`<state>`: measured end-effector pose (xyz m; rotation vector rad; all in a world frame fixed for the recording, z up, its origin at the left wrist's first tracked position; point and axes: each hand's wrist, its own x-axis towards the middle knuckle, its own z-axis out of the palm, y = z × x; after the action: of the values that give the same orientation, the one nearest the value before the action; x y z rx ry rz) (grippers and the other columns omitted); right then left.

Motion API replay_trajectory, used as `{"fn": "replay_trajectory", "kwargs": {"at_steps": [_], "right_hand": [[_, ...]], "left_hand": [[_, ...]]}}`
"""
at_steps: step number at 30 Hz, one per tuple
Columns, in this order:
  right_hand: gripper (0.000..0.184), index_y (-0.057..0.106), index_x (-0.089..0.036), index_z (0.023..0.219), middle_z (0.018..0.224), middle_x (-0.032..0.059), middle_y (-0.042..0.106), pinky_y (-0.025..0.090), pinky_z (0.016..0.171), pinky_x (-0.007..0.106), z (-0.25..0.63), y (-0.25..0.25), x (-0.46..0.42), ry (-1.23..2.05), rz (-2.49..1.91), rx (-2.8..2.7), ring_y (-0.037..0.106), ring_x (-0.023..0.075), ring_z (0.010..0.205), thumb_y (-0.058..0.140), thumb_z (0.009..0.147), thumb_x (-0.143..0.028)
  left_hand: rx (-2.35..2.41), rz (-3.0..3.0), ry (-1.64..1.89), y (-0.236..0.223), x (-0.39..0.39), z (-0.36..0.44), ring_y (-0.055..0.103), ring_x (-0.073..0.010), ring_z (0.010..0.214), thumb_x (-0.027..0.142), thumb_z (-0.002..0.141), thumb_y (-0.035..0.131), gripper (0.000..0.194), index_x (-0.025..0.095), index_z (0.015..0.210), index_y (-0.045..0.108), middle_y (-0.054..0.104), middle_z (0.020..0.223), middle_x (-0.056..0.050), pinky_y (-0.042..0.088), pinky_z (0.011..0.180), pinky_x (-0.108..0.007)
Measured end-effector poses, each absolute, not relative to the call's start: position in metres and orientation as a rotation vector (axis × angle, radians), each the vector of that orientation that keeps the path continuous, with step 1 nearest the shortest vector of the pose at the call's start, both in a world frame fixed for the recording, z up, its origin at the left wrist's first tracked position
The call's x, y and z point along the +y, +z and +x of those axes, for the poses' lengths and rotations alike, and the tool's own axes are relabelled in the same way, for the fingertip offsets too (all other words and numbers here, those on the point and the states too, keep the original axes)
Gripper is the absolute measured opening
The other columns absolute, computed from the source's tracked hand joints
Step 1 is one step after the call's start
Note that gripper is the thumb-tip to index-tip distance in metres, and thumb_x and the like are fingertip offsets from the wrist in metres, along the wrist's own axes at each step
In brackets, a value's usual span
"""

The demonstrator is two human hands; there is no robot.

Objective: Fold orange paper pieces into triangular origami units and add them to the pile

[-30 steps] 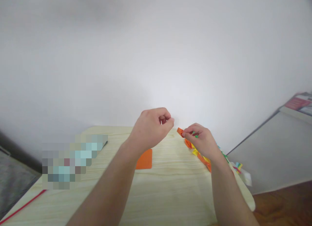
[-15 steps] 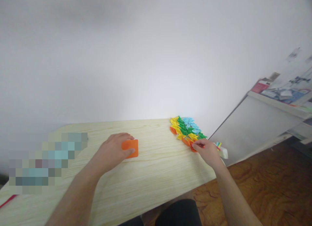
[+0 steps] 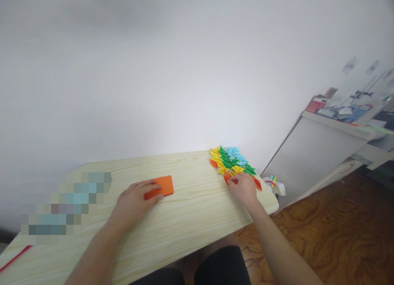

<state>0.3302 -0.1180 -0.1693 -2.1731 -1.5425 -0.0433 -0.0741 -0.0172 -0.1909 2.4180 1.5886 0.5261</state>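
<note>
My left hand (image 3: pixel 132 205) is at the stack of orange paper (image 3: pixel 166 185) on the table, its fingers over the sheets and its thumb along the near side. At the right end of the table my right hand (image 3: pixel 245 190) pinches a small folded orange paper boat (image 3: pixel 226 177), partly hidden by the fingers. Just beyond lie rows of folded paper boats: yellow ones (image 3: pixel 238 169), green ones (image 3: pixel 227 158) and light blue ones (image 3: pixel 233 151). Another orange boat (image 3: pixel 257 183) lies to the right of my right hand.
The pale wooden table (image 3: pixel 184 219) stands against a white wall (image 3: pixel 172 80). A blurred-out patch (image 3: pixel 76 199) covers something at the left, near a red strip (image 3: pixel 15 258). A cluttered white shelf (image 3: pixel 341 127) stands at the right, above the brown patterned floor (image 3: pixel 295 244).
My right hand has shifted left along the near row of boats, so an orange boat now shows to its right. My left hand has slid back somewhat, baring more orange paper. The view has turned slightly.
</note>
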Motion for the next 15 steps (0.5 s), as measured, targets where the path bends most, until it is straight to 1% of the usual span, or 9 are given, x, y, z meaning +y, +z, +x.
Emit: {"fn": "replay_trajectory", "kwargs": {"at_steps": [4, 8, 15], "right_hand": [[0.021, 0.085, -0.025, 0.089, 0.097, 0.0094, 0.077, 0.043, 0.089, 0.034, 0.328, -0.169, -0.111, -0.076, -2.244, -1.536, 0.065, 0.0262, 0.101, 0.065, 0.090, -0.027], [0.020, 0.085, -0.025, 0.090, 0.097, 0.0098, 0.077, 0.043, 0.089, 0.035, 0.327, -0.170, -0.106, -0.085, -2.275, -1.517, 0.065, 0.0274, 0.102, 0.065, 0.090, -0.029], [0.015, 0.082, -0.022, 0.090, 0.095, 0.0104, 0.075, 0.044, 0.086, 0.037, 0.325, -0.166, -0.106, -0.041, -2.223, -1.490, 0.065, 0.0284, 0.099, 0.069, 0.086, -0.028]], "left_hand": [[1.591, 2.405, 0.541, -0.188, -0.019, -0.073, 0.062, -0.0337, 0.128, 0.057, 0.090, 0.061, 0.037, 0.034, 0.110, 0.083, 0.070, 0.139, -0.002, 0.045, 0.110, -0.049], [1.599, 2.391, 0.558, -0.185, -0.022, -0.072, 0.062, -0.0338, 0.128, 0.055, 0.088, 0.065, 0.033, 0.036, 0.109, 0.083, 0.071, 0.139, 0.000, 0.045, 0.108, -0.049], [1.599, 2.373, 0.594, -0.185, -0.025, -0.073, 0.061, -0.0341, 0.128, 0.057, 0.086, 0.068, 0.032, 0.038, 0.106, 0.084, 0.072, 0.137, 0.000, 0.044, 0.109, -0.050]]}}
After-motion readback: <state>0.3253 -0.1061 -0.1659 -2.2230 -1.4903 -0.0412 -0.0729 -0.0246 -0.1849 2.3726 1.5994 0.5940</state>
